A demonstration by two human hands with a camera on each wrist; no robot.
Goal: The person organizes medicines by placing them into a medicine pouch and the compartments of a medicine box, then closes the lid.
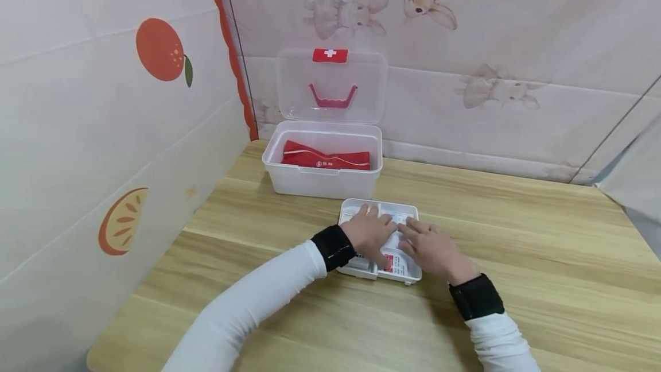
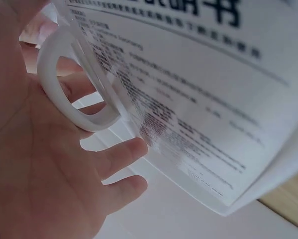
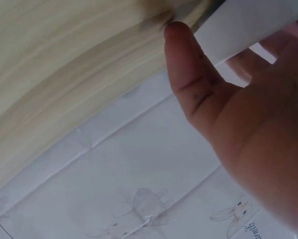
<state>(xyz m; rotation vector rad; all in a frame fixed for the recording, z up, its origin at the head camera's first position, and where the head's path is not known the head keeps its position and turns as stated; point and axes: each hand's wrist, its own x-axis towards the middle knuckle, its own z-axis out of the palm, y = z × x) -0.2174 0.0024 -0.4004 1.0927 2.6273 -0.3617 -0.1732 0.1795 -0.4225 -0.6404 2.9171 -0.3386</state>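
Both hands, the left hand (image 1: 368,233) and right hand (image 1: 431,248), rest with relaxed fingers on printed white packets (image 1: 396,260) inside a shallow white plastic tray (image 1: 356,206) on the wooden counter (image 1: 516,234), before an open clear plastic first-aid box (image 1: 322,179).

Wooden table (image 1: 516,234) (box (image 1: 322,179), tray (image 1: 382,208) atop)

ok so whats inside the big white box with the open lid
A folded red pouch with a white line and small white print lies inside the white box, filling most of what shows. The front wall hides the bottom, so anything under the pouch cannot be seen.
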